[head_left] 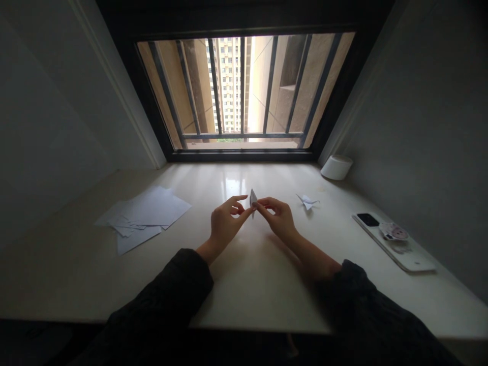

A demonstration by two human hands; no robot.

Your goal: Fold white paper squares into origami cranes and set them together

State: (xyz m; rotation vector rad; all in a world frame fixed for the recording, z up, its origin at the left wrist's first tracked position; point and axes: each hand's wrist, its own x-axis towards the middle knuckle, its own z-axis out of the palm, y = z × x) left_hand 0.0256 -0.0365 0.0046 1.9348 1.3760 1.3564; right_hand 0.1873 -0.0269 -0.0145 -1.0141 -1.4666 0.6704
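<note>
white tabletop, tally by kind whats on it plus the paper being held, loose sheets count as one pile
Paper pile: 1 (sheets overlap, exact number unclear)
Origami crane: 1
Folded paper piece, held: 1
Smartphone, counted with the cartoon piece on its back: 1
White cylinder: 1
Total: 5

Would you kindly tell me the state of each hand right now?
Left hand: partly open, at the folded paper; whether it grips cannot be told.
Right hand: closed, holding the folded paper.

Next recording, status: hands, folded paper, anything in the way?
Right hand pinching folded paper. Left hand at its left side. Paper crane right of both hands, not in the way.
</note>
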